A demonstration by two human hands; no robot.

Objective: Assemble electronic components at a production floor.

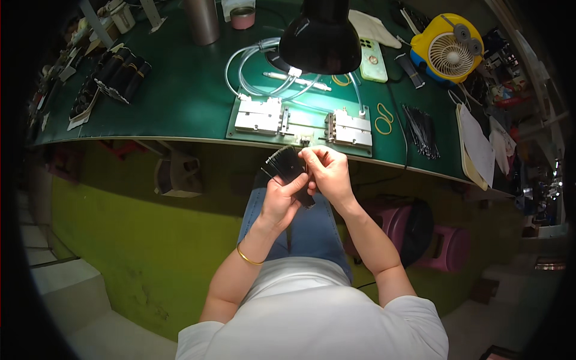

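Left grip (281,202) holds black strands (282,163) at frame centre; right grip (330,175) adjoins them, its hold indeterminable. Fixture (282,117) sits upper centre on tabletop (174,90).

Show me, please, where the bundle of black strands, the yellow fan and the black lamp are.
Bundle of black strands (286,163): head view, on its spread upper part.
Yellow fan (451,54): head view, on its round front grille.
Black lamp (321,41): head view, on its shade.

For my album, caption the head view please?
Left hand holds a black bundle, right hand close by, beside a green table.
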